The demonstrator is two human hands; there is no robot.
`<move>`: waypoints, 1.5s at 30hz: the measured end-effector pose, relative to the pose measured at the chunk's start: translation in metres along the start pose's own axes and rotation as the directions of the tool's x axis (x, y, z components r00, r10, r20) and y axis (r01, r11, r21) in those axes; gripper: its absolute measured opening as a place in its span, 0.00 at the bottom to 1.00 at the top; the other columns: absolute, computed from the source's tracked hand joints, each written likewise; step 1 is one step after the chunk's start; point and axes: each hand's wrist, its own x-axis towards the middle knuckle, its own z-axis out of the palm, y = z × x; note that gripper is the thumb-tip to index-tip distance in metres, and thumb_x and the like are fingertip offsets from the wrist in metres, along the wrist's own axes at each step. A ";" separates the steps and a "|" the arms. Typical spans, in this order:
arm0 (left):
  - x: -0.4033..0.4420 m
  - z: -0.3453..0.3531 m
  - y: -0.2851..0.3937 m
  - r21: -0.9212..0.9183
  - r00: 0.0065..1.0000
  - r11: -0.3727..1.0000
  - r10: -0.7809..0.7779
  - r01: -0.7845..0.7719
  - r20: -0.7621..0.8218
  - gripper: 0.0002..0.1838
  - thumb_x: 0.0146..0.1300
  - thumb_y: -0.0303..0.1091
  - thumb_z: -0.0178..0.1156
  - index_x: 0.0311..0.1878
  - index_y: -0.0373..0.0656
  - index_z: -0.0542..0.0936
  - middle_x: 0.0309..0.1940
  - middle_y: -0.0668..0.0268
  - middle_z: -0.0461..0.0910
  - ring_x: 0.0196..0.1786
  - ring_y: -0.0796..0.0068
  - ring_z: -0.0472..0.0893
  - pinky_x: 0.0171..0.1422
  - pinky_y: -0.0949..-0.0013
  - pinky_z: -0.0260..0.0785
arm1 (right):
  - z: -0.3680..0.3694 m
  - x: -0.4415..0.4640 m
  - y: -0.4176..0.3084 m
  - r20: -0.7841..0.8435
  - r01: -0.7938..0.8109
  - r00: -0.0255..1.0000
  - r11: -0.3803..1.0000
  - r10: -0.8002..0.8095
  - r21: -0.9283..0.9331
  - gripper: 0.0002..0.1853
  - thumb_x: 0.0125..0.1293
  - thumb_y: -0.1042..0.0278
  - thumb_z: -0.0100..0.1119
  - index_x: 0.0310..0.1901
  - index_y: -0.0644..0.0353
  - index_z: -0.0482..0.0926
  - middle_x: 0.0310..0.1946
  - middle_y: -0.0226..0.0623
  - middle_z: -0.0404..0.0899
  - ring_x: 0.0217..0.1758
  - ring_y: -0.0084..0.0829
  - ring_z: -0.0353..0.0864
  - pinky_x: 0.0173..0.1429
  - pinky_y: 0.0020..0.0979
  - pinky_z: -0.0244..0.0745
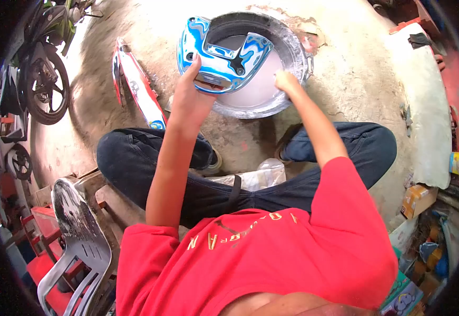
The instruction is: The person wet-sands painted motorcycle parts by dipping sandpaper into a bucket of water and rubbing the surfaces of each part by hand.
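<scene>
My left hand (191, 97) grips the lower left part of a blue, white and silver patterned motorcycle fairing panel (240, 76), thumb on its face. The panel is tilted over the left side of a wide dark basin (263, 112) of cloudy whitish water (258, 95). Over the basin's right side, my right hand (286, 82) is closed, apart from the panel. Whatever its curled fingers hold, if anything, is hidden.
A red and white panel (141, 92) lies on the concrete floor left of the basin. Motorcycle wheels (47, 87) stand at far left, near a grey plastic chair (84, 237). A cardboard box (418, 201) and a long pale sheet (427, 116) are at right.
</scene>
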 end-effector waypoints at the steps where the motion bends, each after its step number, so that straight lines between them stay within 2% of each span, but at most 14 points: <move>1: 0.003 -0.002 -0.003 0.013 1.000 1.000 0.005 -0.005 -0.012 0.21 0.77 0.40 0.58 0.67 0.44 0.72 0.63 0.60 0.78 0.65 0.61 0.77 0.71 0.49 0.69 | 0.016 -0.005 -0.010 0.021 -0.013 1.000 1.000 0.013 -0.017 0.15 0.68 0.61 0.56 0.51 0.54 0.86 0.51 0.54 0.86 0.57 0.53 0.85 0.60 0.53 0.80; 6: 0.029 -0.002 -0.024 -0.030 0.962 0.985 0.159 -0.170 -0.223 0.19 0.75 0.37 0.59 0.65 0.46 0.73 0.59 0.63 0.79 0.62 0.65 0.79 0.69 0.51 0.70 | 0.085 0.000 -0.041 0.164 0.067 0.985 0.990 -0.046 -0.120 0.16 0.68 0.62 0.56 0.52 0.54 0.87 0.49 0.50 0.87 0.56 0.53 0.86 0.59 0.52 0.80; 9: 0.048 -0.001 -0.036 -0.003 0.916 0.963 0.254 -0.268 -0.311 0.19 0.75 0.38 0.58 0.64 0.42 0.73 0.61 0.57 0.78 0.65 0.57 0.77 0.72 0.48 0.68 | 0.094 0.018 -0.045 0.324 0.067 0.938 0.980 -0.126 0.186 0.16 0.69 0.58 0.55 0.52 0.51 0.87 0.50 0.52 0.86 0.56 0.56 0.85 0.60 0.54 0.79; 16: 0.053 0.034 -0.036 -0.095 0.961 0.975 0.179 -0.202 -0.209 0.22 0.63 0.19 0.60 0.60 0.33 0.72 0.57 0.52 0.77 0.62 0.55 0.78 0.71 0.50 0.70 | -0.066 0.019 -0.062 -0.165 0.116 0.984 0.945 -0.067 0.307 0.19 0.68 0.50 0.57 0.47 0.57 0.84 0.45 0.56 0.86 0.51 0.57 0.85 0.56 0.51 0.80; 17: 0.053 0.040 -0.035 -0.103 0.964 0.975 0.175 -0.198 -0.198 0.22 0.62 0.18 0.60 0.60 0.32 0.71 0.57 0.52 0.77 0.62 0.56 0.78 0.71 0.51 0.70 | -0.074 0.051 -0.044 -0.355 0.269 0.922 0.915 -0.155 0.300 0.19 0.70 0.49 0.55 0.47 0.56 0.86 0.45 0.55 0.87 0.50 0.57 0.86 0.56 0.52 0.80; 19: 0.053 0.047 -0.036 -0.120 0.965 0.971 0.184 -0.208 -0.187 0.24 0.60 0.16 0.60 0.61 0.32 0.70 0.58 0.51 0.75 0.62 0.56 0.77 0.72 0.52 0.69 | -0.155 0.035 -0.048 -0.518 0.262 0.852 0.920 -0.079 0.291 0.22 0.71 0.46 0.56 0.49 0.56 0.87 0.45 0.52 0.88 0.50 0.57 0.86 0.56 0.48 0.81; 21: 0.051 0.058 -0.036 -0.130 0.964 0.964 0.208 -0.230 -0.166 0.25 0.60 0.16 0.60 0.61 0.32 0.69 0.58 0.51 0.75 0.62 0.56 0.77 0.73 0.52 0.68 | -0.226 0.023 -0.046 -0.398 0.163 0.917 0.929 -0.019 0.333 0.22 0.72 0.47 0.56 0.53 0.56 0.87 0.49 0.47 0.88 0.53 0.51 0.87 0.60 0.42 0.80; 24: 0.047 0.064 -0.034 -0.190 0.985 0.970 0.135 -0.154 -0.109 0.27 0.62 0.16 0.58 0.65 0.34 0.68 0.60 0.51 0.74 0.65 0.54 0.76 0.75 0.49 0.66 | -0.275 -0.030 -0.057 -0.585 0.543 0.740 0.807 -0.331 0.231 0.17 0.76 0.59 0.55 0.56 0.59 0.85 0.45 0.46 0.89 0.46 0.40 0.89 0.52 0.36 0.79; 29: 0.018 0.091 -0.027 -0.194 0.984 0.964 0.176 -0.179 -0.032 0.25 0.72 0.22 0.55 0.70 0.47 0.68 0.64 0.54 0.73 0.68 0.54 0.74 0.76 0.43 0.63 | -0.257 -0.127 -0.100 -0.442 0.700 0.689 0.687 -0.575 0.197 0.17 0.75 0.66 0.56 0.62 0.57 0.82 0.48 0.48 0.88 0.52 0.42 0.88 0.58 0.37 0.79; 32: 0.015 0.086 -0.025 -0.191 0.988 0.970 0.156 -0.148 0.024 0.21 0.79 0.33 0.51 0.72 0.51 0.67 0.66 0.55 0.73 0.70 0.54 0.73 0.76 0.42 0.63 | -0.235 -0.153 -0.119 -0.670 0.858 0.312 0.503 -0.674 -0.107 0.17 0.75 0.69 0.55 0.62 0.59 0.81 0.49 0.50 0.87 0.53 0.44 0.88 0.56 0.39 0.81; 36: 0.013 0.078 -0.020 -0.233 0.984 0.969 0.112 -0.078 0.137 0.24 0.79 0.35 0.52 0.74 0.57 0.62 0.65 0.57 0.74 0.69 0.56 0.75 0.70 0.46 0.70 | -0.263 -0.129 -0.108 -0.501 0.677 0.697 0.701 -0.512 0.225 0.21 0.70 0.72 0.55 0.63 0.60 0.78 0.54 0.52 0.84 0.52 0.51 0.86 0.57 0.45 0.81; 40: 0.016 0.074 -0.012 -0.120 0.979 0.987 0.123 -0.104 0.164 0.24 0.79 0.35 0.53 0.75 0.55 0.63 0.64 0.57 0.75 0.66 0.57 0.78 0.66 0.48 0.74 | -0.237 -0.142 -0.127 -0.596 0.867 0.395 0.499 -0.699 -0.010 0.21 0.70 0.73 0.54 0.64 0.61 0.78 0.60 0.54 0.80 0.64 0.48 0.81 0.69 0.43 0.75; 44: 0.017 0.068 -0.006 -0.094 0.970 0.993 0.091 -0.072 0.224 0.25 0.78 0.35 0.54 0.75 0.54 0.63 0.63 0.57 0.77 0.65 0.58 0.80 0.64 0.50 0.76 | -0.257 -0.126 -0.120 -0.586 0.783 0.494 0.622 -0.642 -0.021 0.21 0.72 0.79 0.51 0.65 0.62 0.78 0.62 0.54 0.79 0.66 0.47 0.80 0.69 0.39 0.76; 45: 0.017 0.071 -0.004 -0.094 0.973 0.994 0.082 -0.062 0.217 0.25 0.78 0.36 0.54 0.75 0.54 0.63 0.63 0.57 0.77 0.65 0.58 0.80 0.65 0.50 0.76 | -0.274 -0.125 -0.118 -0.463 0.636 0.745 0.720 -0.480 0.277 0.20 0.73 0.78 0.49 0.65 0.62 0.78 0.61 0.54 0.80 0.63 0.47 0.83 0.65 0.36 0.78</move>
